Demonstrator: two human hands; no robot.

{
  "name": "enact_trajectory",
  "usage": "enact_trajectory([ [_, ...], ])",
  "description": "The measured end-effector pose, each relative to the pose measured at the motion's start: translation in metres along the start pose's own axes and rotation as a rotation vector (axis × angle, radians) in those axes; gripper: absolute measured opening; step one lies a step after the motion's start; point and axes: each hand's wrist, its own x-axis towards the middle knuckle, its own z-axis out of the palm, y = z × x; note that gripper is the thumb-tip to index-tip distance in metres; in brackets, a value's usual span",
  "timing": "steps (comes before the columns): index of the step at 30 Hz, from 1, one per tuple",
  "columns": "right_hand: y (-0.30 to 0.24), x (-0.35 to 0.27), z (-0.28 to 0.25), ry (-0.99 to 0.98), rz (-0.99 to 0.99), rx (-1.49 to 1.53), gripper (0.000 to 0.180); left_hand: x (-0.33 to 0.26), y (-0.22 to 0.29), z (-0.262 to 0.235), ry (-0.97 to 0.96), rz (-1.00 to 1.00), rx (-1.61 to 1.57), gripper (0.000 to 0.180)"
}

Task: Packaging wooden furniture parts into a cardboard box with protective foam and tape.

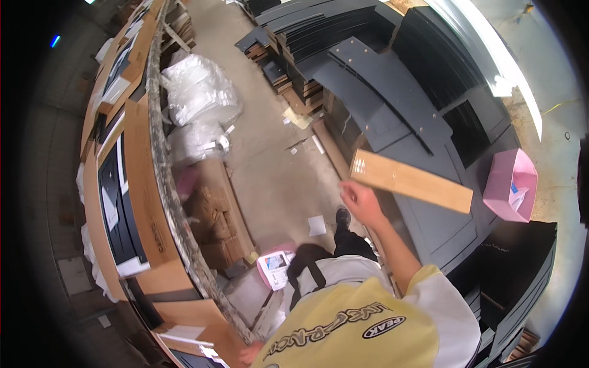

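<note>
My right hand (pixel 363 205) is raised in front of me with its fingers curled inward, and nothing shows in it. Just beyond it lies a long, narrow brown cardboard box (pixel 411 181) with clear tape at its left end; whether the hand touches it I cannot tell. Under the box is a stack of dark grey panels (pixel 438 230). At the lower edge, my left hand (pixel 250 354) is beside an open carton (pixel 193 313) containing white and dark pieces. Its fingers are too blurred and cut off to read.
Open cartons (pixel 153 202) with dark panels line a long bench on the left. Plastic-wrapped bundles (pixel 199 92) lie beside it on the floor. A pink bin (pixel 515 184) stands at right, near stacked black panels (pixel 509 257). Paper scraps (pixel 316 226) lie in the aisle.
</note>
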Motion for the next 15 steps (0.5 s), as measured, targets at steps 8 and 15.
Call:
enact_trajectory([
  [8, 0.083, 0.29, -0.066, 0.576, 0.453, 0.971, 0.023, 0.31, 0.611, -0.032, -0.286, 0.784, -0.414, 0.026],
  [15, 0.077, 0.373, -0.023, 0.61, 0.416, 1.334, 0.022, 0.499, 1.149, 0.008, -1.146, 0.331, -1.132, 0.041],
])
